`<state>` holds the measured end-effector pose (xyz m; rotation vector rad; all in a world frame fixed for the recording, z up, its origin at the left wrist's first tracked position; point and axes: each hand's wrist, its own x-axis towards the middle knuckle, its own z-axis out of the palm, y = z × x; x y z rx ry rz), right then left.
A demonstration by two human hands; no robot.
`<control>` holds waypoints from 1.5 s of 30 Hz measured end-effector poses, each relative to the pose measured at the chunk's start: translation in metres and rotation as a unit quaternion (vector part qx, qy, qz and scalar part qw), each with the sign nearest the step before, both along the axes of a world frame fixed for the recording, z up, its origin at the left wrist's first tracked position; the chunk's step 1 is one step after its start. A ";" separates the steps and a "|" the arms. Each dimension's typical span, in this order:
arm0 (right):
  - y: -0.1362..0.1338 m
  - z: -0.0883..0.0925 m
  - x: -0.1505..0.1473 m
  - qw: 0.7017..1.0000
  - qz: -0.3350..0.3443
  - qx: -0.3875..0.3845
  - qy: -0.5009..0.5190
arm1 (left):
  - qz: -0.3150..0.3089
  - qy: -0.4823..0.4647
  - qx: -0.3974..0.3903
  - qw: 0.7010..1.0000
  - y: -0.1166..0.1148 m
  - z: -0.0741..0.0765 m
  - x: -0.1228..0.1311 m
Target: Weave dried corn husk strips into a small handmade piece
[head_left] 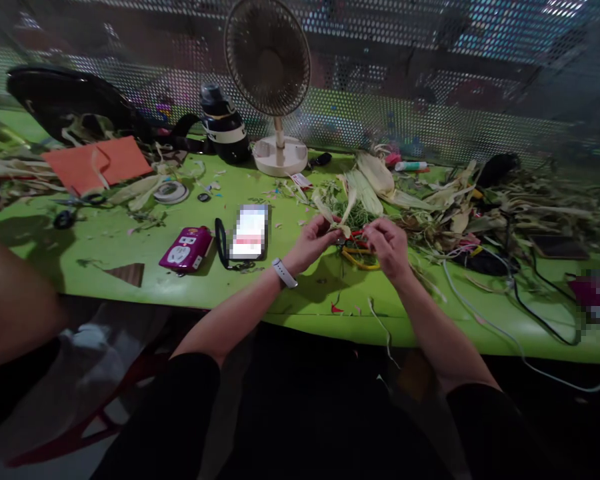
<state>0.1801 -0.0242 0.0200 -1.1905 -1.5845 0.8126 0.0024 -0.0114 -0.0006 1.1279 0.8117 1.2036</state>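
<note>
Left hand (320, 241) pinches pale husk strip (349, 208) above green table (307, 297), probably to steady it. Right hand (389, 248), fingers curled at red handle (356, 235) — cannot tell if gripping. Husk pile (364, 190) just far of hands, likely for easy reach; phone (250, 230) left, face-up — perhaps for viewing.

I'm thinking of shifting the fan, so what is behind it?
Behind the fan is a metal panel with many small holes. The fan's pale base hides whatever lies directly behind it, so I cannot tell what is there.
</note>
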 end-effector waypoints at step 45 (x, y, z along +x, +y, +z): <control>0.016 0.005 0.011 0.997 -0.057 -0.034 0.046 | -0.127 -0.037 -0.133 0.982 0.010 0.004 -0.012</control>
